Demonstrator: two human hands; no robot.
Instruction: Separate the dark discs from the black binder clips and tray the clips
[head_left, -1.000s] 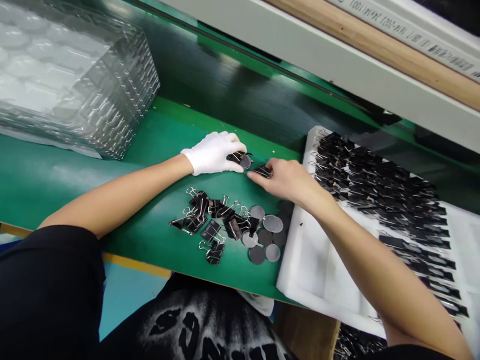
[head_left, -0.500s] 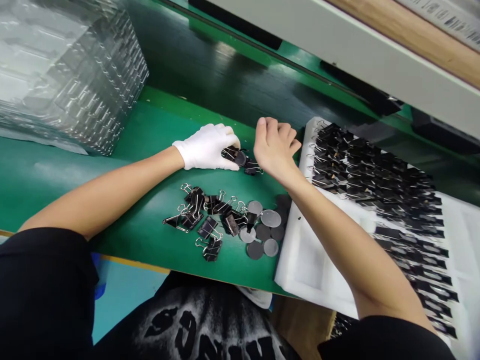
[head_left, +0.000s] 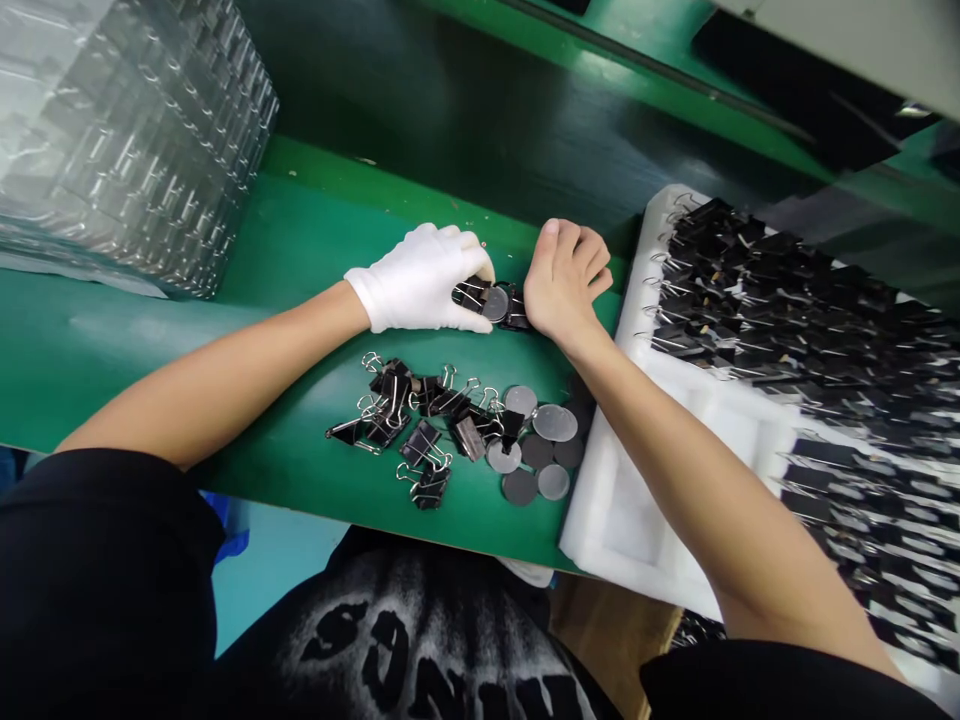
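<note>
My left hand [head_left: 424, 278], in a white glove, has its thumb and fingers closed round a black binder clip [head_left: 471, 292] on the green table. A round grey disc [head_left: 495, 303] lies between that clip and a second black binder clip [head_left: 516, 309]. My bare right hand [head_left: 564, 278] is turned with its fingers up and apart. The heel of its palm meets the second clip, and nothing shows in the fingers. Nearer my body lie several loose binder clips [head_left: 424, 438] with silver wire handles, beside several loose discs [head_left: 553, 482], some dark and some lighter grey.
On the right, a white foam tray [head_left: 592, 520] carries rows of black clips [head_left: 795, 290], with more rows under my forearm. A tall stack of clear plastic trays [head_left: 150, 150] stands at the left. A dark raised ledge [head_left: 450, 100] runs along the back.
My right hand has come down against the second clip, its fingers spreading a little. The left hand keeps its hold on the first clip. The whole view has shifted slightly.
</note>
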